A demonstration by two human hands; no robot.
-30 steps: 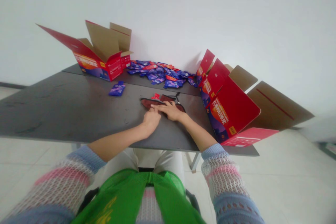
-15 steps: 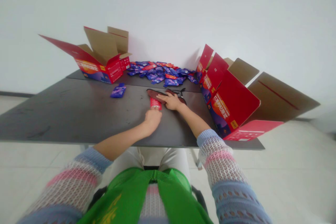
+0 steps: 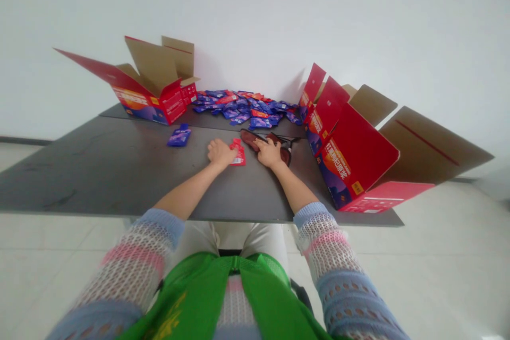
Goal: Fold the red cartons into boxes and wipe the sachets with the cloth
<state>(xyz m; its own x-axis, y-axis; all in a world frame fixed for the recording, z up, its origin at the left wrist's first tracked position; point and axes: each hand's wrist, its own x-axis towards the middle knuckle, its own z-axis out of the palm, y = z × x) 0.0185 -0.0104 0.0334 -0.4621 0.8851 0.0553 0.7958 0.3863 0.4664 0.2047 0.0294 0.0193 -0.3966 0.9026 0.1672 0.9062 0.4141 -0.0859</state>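
A small red sachet (image 3: pixel 239 154) lies on the dark table, its left edge touched by the closed fingers of my left hand (image 3: pixel 221 152). Just right of it, my right hand (image 3: pixel 268 152) grips a pair of dark sunglasses (image 3: pixel 249 139) resting on the tabletop, fingers over the lenses. One blue sachet (image 3: pixel 179 136) lies alone to the left. Behind my hands, a heap of blue and red sachets (image 3: pixel 243 108) spreads along the wall side of the table.
An open red carton (image 3: pixel 139 105) stands at the back left of the grey table (image 3: pixel 119 170). Open red cartons (image 3: pixel 338 164) line the right side, their flaps spread outward. A white wall (image 3: pixel 255 21) rises behind the table.
The sunglasses have moved right with my right hand, uncovering more of the red sachet. My left hand has shifted left and forward, from the sachet's near end to its left side.
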